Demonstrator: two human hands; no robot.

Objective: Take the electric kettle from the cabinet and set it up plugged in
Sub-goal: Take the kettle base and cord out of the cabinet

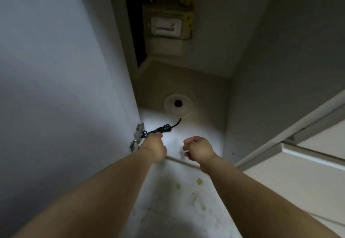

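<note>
A round white kettle base (178, 107) with a dark centre socket lies on the floor of the open cabinet (186, 81). Its black cord (164, 128) runs from the base toward the front left, bundled partway along. My left hand (155, 147) is at the cabinet's front edge, its fingers pinched on the cord's near end by the door hinge (137, 138). My right hand (198, 150) hovers beside it with fingers loosely curled and nothing in it. No kettle jug is in view.
The open cabinet door (65, 69) stands at the left. A gas meter (167, 25) with pipes hangs at the back of the cabinet. A second white door (298, 118) angles in from the right. Stained pale floor (177, 200) lies below.
</note>
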